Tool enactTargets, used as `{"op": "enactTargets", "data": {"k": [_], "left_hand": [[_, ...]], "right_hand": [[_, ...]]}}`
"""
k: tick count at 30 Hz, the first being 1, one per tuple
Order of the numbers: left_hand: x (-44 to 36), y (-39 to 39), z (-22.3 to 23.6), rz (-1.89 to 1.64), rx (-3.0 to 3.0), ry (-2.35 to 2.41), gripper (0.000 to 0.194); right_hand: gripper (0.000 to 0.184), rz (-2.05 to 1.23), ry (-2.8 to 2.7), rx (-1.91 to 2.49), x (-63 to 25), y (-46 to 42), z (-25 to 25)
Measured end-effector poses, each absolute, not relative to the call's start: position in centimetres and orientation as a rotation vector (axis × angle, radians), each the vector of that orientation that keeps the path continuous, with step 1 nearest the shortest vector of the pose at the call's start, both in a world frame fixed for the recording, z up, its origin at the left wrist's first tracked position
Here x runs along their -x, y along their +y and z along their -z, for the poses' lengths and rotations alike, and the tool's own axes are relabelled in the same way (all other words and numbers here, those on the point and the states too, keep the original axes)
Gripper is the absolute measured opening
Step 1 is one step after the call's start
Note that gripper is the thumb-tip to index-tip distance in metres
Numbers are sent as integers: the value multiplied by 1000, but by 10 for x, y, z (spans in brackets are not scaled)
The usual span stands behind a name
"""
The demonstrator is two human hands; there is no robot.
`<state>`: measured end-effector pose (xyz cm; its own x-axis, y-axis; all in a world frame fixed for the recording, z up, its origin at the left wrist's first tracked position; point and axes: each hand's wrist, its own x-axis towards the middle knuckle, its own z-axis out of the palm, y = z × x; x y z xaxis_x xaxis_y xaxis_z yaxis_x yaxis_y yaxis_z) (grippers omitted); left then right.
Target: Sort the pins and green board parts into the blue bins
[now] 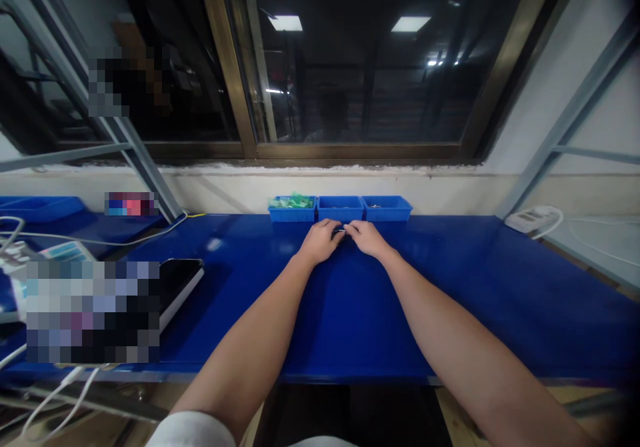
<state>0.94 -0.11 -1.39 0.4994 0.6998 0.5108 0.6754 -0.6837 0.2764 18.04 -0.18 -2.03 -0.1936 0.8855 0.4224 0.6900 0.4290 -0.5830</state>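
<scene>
My left hand (321,241) and my right hand (367,237) meet just in front of the blue bins, above the blue tabletop (345,327). The fingers of both are closed in a pinch. Between the fingertips shows a small thin piece (339,230), dark with a light glint, too small to name. My left hand grips it; the right fingertips are pressed together at its other end, and what they hold is hidden. Behind the hands stand a left bin (293,215) with green packets, a middle bin (341,212) and a right bin (387,212) with small bits inside.
A dark-topped device (183,280) lies at the left, partly blurred out, with white cables near it. A white power strip (533,219) is at the far right. Grey metal posts (150,173) flank the table, and a window (360,67) rises behind.
</scene>
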Motion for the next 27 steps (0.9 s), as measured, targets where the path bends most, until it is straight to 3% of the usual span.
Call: {"op": "enactTargets", "data": {"k": [3,8,14,19,27], "left_hand": [[-10,-2,10,-954,-2716,1160,28],[-10,-2,9,-958,-2761,1228,33],[-8,0,10,-920,-2730,1377,30],[-8,-2,10,-906,-2682,1365,31],[-4,0,12,-1089,-2553,1454,40]], "right_hand": [[38,-324,-1967,1301,-177,-3,18],[45,-386,-1883,1269,-175,-7,17],[28,-726,-1603,1099,-174,-5,16],[29,-946,-1451,1034,-177,-5,13],[43,-826,-1252,1194,-183,-3,14]]}}
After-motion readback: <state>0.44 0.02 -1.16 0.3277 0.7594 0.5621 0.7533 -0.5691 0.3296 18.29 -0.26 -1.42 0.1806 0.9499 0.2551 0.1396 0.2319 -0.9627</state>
